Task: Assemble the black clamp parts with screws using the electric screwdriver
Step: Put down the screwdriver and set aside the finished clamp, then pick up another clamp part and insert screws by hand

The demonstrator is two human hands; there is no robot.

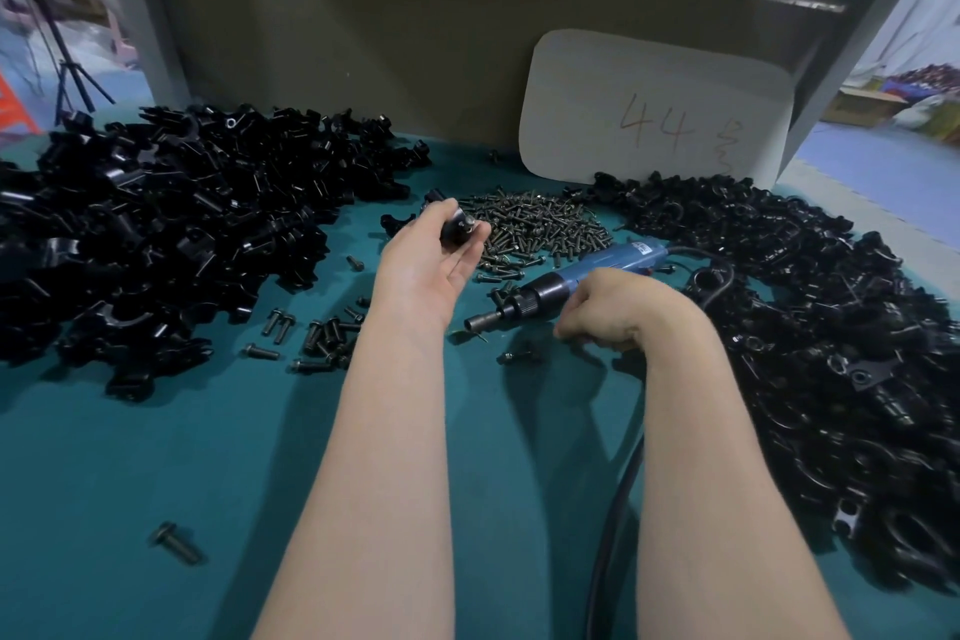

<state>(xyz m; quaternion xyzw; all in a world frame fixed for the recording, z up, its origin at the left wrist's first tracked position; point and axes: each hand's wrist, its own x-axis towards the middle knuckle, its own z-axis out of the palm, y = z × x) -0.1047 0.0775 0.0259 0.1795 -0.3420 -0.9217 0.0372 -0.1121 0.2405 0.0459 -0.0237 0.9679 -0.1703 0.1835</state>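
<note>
Nearest, the right hand [608, 314] is resting knuckles-down with curled fingers on the tabletop [156, 457], just in front of the electric screwdriver [587, 276]. I cannot tell whether it is closing on the tool or on something small. Farther out, the left hand [431, 260] is pinching a black clamp part [454, 229] with a screw [470, 224] standing in it, beside the screw pile [540, 229]. To do this well, the left hand should be holding the part steady and turning the screw head toward the driver tip, so the bit seats squarely before it spins.

Screws [535, 234] between two clamp heaps [171, 224]
</note>
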